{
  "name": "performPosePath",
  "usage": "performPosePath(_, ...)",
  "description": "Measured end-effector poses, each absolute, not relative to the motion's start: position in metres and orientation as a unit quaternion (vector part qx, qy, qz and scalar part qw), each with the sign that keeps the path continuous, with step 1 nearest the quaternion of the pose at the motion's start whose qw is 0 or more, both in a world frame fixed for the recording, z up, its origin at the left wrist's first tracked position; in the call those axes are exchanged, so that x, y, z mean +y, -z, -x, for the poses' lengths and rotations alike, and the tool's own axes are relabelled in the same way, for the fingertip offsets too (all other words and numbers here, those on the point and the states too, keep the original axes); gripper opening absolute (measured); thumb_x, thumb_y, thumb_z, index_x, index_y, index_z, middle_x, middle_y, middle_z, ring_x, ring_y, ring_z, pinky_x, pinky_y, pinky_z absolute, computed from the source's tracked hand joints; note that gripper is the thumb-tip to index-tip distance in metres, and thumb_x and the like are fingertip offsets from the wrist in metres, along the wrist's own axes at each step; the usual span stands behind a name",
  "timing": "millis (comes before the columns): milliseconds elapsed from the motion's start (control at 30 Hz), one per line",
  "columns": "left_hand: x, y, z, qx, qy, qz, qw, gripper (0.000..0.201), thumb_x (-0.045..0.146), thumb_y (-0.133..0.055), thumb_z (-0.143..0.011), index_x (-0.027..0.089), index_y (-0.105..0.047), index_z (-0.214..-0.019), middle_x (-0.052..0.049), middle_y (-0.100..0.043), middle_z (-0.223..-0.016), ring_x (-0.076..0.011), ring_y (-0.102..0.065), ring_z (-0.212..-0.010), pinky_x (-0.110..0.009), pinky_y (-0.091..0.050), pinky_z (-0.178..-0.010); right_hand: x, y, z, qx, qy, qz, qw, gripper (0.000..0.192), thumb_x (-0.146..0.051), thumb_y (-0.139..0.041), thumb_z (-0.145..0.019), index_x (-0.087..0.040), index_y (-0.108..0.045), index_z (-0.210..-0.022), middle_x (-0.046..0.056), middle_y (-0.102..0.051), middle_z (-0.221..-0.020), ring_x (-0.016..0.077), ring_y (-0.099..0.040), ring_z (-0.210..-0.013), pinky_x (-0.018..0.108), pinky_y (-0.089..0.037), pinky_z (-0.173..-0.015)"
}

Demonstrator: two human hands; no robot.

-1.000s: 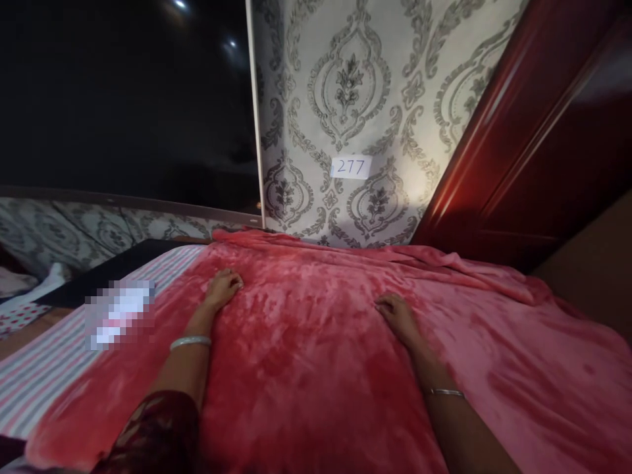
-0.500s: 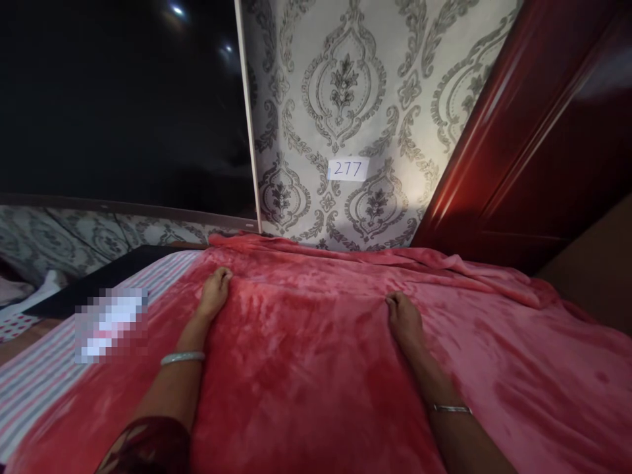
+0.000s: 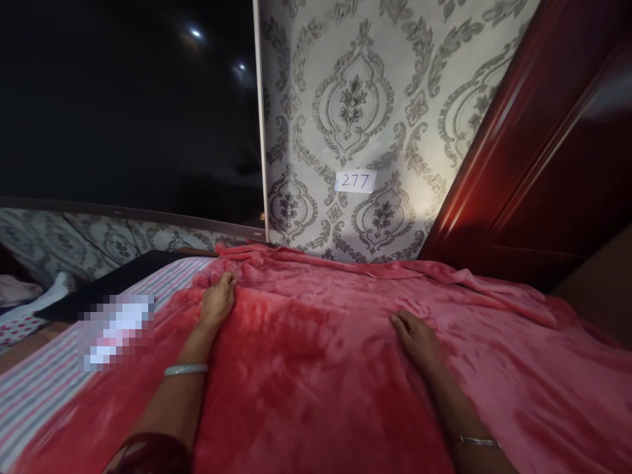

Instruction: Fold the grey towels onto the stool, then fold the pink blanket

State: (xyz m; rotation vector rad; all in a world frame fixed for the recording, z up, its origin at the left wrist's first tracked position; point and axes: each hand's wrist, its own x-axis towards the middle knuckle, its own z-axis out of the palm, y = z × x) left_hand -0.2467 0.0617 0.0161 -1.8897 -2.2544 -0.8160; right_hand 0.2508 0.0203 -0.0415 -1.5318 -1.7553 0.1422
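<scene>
A red plush blanket [image 3: 316, 388] spreads over most of the surface before me, its far edge bunched in folds along the wall. My left hand [image 3: 217, 303], with a pale green bangle on the wrist, pinches a raised edge of the blanket near its far left part. Farther right, my right hand [image 3: 417, 336], with a thin silver bracelet, is closed on the same edge. Between the two hands the fabric runs in a fairly straight line. Beneath the blanket, on the left, shows a striped cloth [image 3: 44, 401].
A large dark television screen [image 3: 128, 118] stands at the back left. White paper marked 277 [image 3: 355, 181] sticks to the patterned wall [image 3: 353, 99]. A glossy reddish-brown wooden panel [image 3: 533, 164] slants at the right. On the striped cloth lies a blurred, pixelated object [image 3: 118, 329].
My right hand has come slightly nearer to me and right, still gripping the blanket. My left hand has hardly moved on the fabric. The view has tilted slightly upward.
</scene>
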Motion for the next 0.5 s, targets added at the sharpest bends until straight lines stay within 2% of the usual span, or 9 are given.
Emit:
performPosePath(133,0.055,-0.019,0.246,-0.730,0.237,0.639,0.050,0.035,0.035,-0.035,-0.102,0.019,-0.063,-0.116,-0.010,-0.075,-0.093,-0.0294,-0.073,-0.089,-0.035,-0.049,-0.077,0.017,0.039,-0.252,-0.710,-0.053,0.601,0.364,0.046,-0.069,-0.054,-0.080,-0.025,-0.067,-0.080,0.009,-0.074,-0.087,0.0296,-0.070,-0.085,0.039,-0.053,-0.076)
performPosePath(233,0.051,-0.020,0.244,-0.717,0.241,0.653,0.037,0.033,0.036,-0.041,-0.101,0.019,-0.069,-0.106,-0.011,-0.076,-0.091,-0.0315,-0.073,-0.089,-0.037,-0.050,-0.077,0.015,0.037,-0.253,-0.705,-0.041,0.609,0.360,0.045,-0.067,-0.050,-0.082,-0.026,-0.067,-0.078,0.011,-0.075,-0.088,0.0329,-0.071,-0.086,0.043,-0.054,-0.076)
performPosePath(333,0.045,-0.022,0.239,-0.719,0.255,0.645,0.040,0.037,0.037,-0.040,-0.102,0.019,-0.072,-0.106,-0.013,-0.075,-0.090,-0.0332,-0.072,-0.090,-0.041,-0.050,-0.080,0.014,0.037,-0.258,-0.678,-0.004,0.635,0.370,0.044,-0.065,-0.047,-0.084,-0.027,-0.067,-0.079,0.013,-0.077,-0.091,0.0357,-0.072,-0.090,0.046,-0.055,-0.077)
performPosePath(500,0.037,-0.019,0.231,-0.700,0.251,0.668,0.020,0.034,0.040,-0.046,-0.102,0.023,-0.075,-0.097,-0.012,-0.077,-0.098,-0.0303,-0.072,-0.096,-0.039,-0.050,-0.086,0.023,0.054,-0.279,-0.650,-0.003,0.671,0.357,0.056,-0.073,-0.043,-0.081,-0.025,-0.071,-0.090,0.016,-0.077,-0.106,0.0396,-0.072,-0.101,0.052,-0.056,-0.087)
